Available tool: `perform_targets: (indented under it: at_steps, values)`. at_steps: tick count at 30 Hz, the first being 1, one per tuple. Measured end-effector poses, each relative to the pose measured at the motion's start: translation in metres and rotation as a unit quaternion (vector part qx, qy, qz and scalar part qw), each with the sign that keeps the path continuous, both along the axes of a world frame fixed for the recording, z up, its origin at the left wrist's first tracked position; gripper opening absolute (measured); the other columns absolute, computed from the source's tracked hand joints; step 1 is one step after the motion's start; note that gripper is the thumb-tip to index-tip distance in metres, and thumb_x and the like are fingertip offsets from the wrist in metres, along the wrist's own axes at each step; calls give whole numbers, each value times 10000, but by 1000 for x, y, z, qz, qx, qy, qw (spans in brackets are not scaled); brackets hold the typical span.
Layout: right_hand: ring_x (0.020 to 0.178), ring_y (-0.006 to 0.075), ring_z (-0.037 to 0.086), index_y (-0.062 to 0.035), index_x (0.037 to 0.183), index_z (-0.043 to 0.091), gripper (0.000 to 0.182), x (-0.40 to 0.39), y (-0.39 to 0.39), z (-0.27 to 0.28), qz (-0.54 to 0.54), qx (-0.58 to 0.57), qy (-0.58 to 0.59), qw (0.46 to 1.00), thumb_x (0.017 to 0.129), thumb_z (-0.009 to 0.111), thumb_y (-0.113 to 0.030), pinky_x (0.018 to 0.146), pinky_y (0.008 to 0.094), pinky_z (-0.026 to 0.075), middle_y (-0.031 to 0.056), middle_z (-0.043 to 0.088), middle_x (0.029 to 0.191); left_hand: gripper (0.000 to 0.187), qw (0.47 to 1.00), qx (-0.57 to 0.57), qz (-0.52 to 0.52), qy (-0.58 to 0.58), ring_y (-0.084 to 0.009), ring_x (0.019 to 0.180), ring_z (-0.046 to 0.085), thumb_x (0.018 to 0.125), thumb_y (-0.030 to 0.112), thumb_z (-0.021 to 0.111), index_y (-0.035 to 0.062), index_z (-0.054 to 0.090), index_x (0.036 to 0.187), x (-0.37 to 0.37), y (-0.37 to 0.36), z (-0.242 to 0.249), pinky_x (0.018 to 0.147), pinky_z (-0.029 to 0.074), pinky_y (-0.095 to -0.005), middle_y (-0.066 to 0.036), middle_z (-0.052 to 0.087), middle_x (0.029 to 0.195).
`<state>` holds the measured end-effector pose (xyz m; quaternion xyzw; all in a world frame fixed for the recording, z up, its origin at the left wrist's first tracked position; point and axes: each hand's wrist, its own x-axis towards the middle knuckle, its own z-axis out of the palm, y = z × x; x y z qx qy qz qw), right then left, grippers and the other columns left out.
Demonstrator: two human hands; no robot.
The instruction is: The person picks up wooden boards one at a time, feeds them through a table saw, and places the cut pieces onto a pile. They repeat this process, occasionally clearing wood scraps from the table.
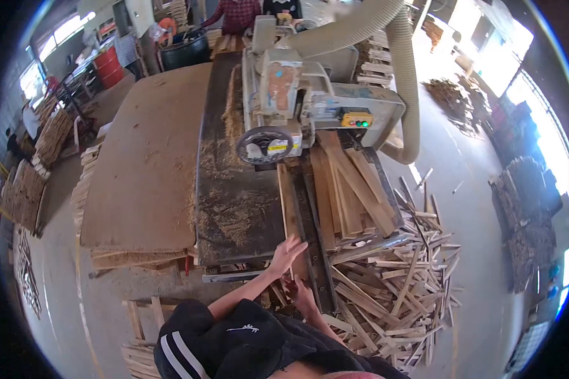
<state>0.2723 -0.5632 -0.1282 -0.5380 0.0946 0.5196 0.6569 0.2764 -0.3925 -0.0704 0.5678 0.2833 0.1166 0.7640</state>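
A long, narrow wooden board point(288, 205) lies along the dark metal guide rail point(316, 252) of the saw table, its far end under the machine head point(281, 88). My left hand point(287, 254) rests over the board's near part, with fingers stretched out towards the rail. Closer to my body, my right hand point(299, 292) is curled at the near end of the board, partly in shadow. Right of the rail, several loose planks point(344, 189) lie on the table. A black handwheel point(264, 145) sits on the machine's front, and sawdust point(234, 218) covers the table at left.
A large brown sheet-topped stack point(145, 164) stands left of the machine. Offcuts point(398, 290) are heaped on the floor at right. A button box point(356, 118) and a ribbed hose point(406, 82) are on the machine. A person in a checked shirt point(237, 14) stands behind it.
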Motion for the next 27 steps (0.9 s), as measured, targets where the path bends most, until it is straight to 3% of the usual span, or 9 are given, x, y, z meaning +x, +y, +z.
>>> perform_targets:
  at_steps: [1, 3, 5, 7, 12, 15, 23, 26, 27]
  values:
    - [998, 161, 670, -72, 1166, 682, 386, 2, 11, -9, -13, -14, 12, 1000, 1053, 561, -421, 805, 349, 531, 58, 735, 1149, 865, 995, 92, 6, 42, -287, 1481, 373, 977, 502, 663, -37, 326, 1564, 10, 6, -10, 1200, 307, -375, -197, 412, 1578]
    - [981, 153, 682, -77, 1116, 698, 395, 10, 27, -22, -29, -28, 22, 999, 1049, 561, -441, 804, 349, 532, 51, 749, 1098, 838, 994, 91, 36, 36, -296, 1452, 419, 971, 509, 664, -54, 385, 1525, 17, 18, -13, 1181, 332, -372, -223, 451, 1547]
    - [727, 164, 670, -78, 981, 698, 436, 21, 50, -29, -37, -77, -19, 996, 1027, 578, -494, 654, 324, 520, 68, 738, 888, 703, 992, 95, 83, 13, -254, 1350, 530, 995, 480, 640, -52, 514, 1437, 26, 39, -19, 1119, 395, -341, -191, 580, 1429]
    - [499, 158, 595, -55, 824, 666, 490, 26, 74, -22, -83, -79, -30, 993, 1006, 618, -508, 481, 290, 450, 70, 670, 684, 679, 996, 76, 50, -8, -246, 1355, 513, 1009, 497, 610, -7, 517, 1454, 28, 66, -25, 1122, 394, -376, -145, 557, 1453]
    - [465, 115, 512, -28, 750, 589, 478, 53, 134, -25, -135, -53, -57, 988, 979, 700, -433, 406, 272, 336, 31, 569, 620, 582, 996, -5, 39, -83, -211, 1310, 529, 1045, 490, 552, 69, 560, 1446, 38, 120, -39, 1088, 423, -410, -63, 575, 1424]
    - [448, 107, 484, -25, 755, 588, 452, 81, 164, -37, -157, -20, -48, 986, 975, 716, -399, 380, 264, 317, 41, 564, 617, 400, 993, -25, 71, -94, -116, 1191, 580, 1042, 264, 632, 11, 611, 1351, 46, 144, -19, 1034, 444, -279, -36, 651, 1265]
    - [420, 106, 430, -22, 772, 614, 436, 113, 223, -22, -162, -37, -77, 983, 1011, 666, -383, 374, 270, 299, 14, 511, 580, 395, 996, 24, 65, -51, -121, 1232, 567, 1048, 234, 620, -12, 601, 1357, 33, 198, -32, 1058, 455, -291, -75, 625, 1312]
    - [419, 98, 426, -42, 786, 629, 405, 128, 255, -18, -173, -56, -108, 977, 1020, 653, -372, 374, 263, 297, 3, 509, 579, 457, 996, -4, 15, -83, -180, 1251, 578, 1058, 345, 590, 20, 595, 1378, 34, 194, -26, 1059, 461, -346, -88, 636, 1320]
    - [424, 90, 439, -49, 812, 638, 378, 132, 260, -20, -171, -14, -104, 980, 1024, 647, -363, 374, 263, 308, -2, 515, 592, 428, 997, 2, -5, -76, -152, 1179, 607, 1044, 288, 620, 14, 592, 1372, 38, 191, -27, 1007, 491, -324, -84, 661, 1263]
